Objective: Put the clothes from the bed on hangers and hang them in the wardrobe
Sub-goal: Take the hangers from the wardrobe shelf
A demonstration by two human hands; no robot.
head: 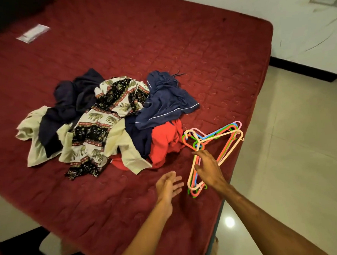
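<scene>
Maroon quilting covers the bed [178,38], and the clothes [104,119] lie on it in one tangled heap left of centre: cream and navy pieces, an elephant print on top, a red garment [164,141] at the heap's right side. None is on a hanger yet, and no wardrobe is in view.

Nearer the camera, the left hand [168,185] hovers over bare quilt with its fingers spread and relaxed, grasping nothing. Just right of it the right hand [207,169] reaches over the hangers [219,134], fingers stretched out and not closed on them; whether it touches them I cannot tell. The hangers sit in a nested, many-coloured stack close to the bed's right edge, their hooks bunched towards the red garment. Beyond that edge is the floor [292,139].

The step in hand looks like taking one hanger. Since the stack is interlocked, the right hand would do best to pinch only the topmost one near its hook and lift it slowly, while the left hand presses the rest flat. A hasty pull could drag the whole stack off the edge. The red garment, being closest and lying loose, seems the easiest to dress first
</scene>
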